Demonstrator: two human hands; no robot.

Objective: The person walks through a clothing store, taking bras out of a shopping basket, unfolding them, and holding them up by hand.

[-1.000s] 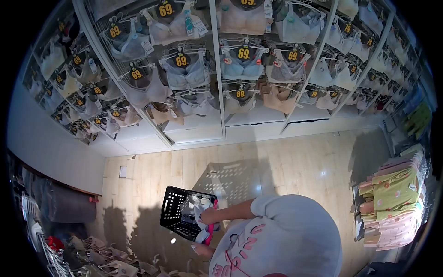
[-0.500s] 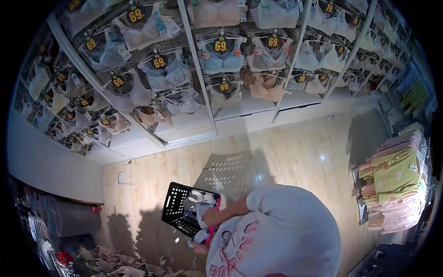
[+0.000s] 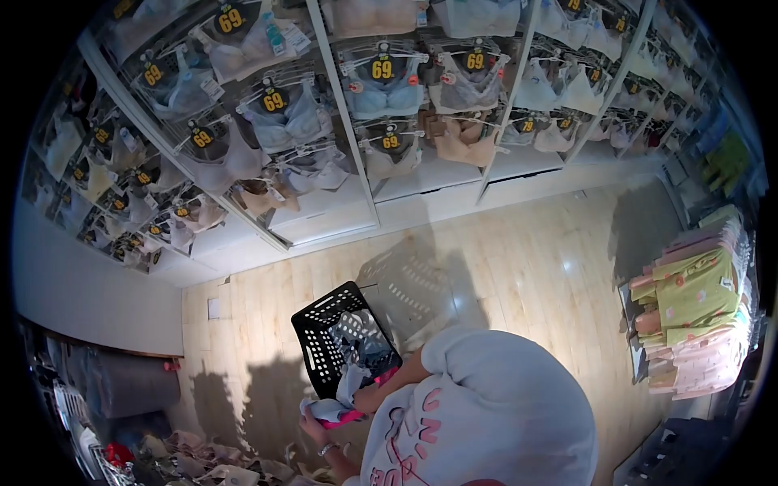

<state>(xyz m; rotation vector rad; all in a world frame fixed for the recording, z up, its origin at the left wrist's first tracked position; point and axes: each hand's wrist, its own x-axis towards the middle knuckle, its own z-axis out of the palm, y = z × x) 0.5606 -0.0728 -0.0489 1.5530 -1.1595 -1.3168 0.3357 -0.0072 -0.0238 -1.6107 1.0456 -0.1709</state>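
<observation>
Left hand (image 3: 311,424): curled, holding the pale cloth (image 3: 326,411)
Right hand (image 3: 368,398): at this cloth; openness I cannot tell
Black basket (image 3: 306,348): garments (image 3: 361,332) inside

Both arms reach down in front of the tummy. The right arm (image 3: 403,377) is bare below the shoulder and slants down to the right hand (image 3: 369,398), which sits close to the body. Its fingers are too small and blurry to make out. The left hand (image 3: 311,424) reaches a bit farther out, with its fingers bent in a grip. The left wrist (image 3: 327,448) looks nearly straight. The left elbow is hidden. The two hands are near each other but do not touch.
</observation>
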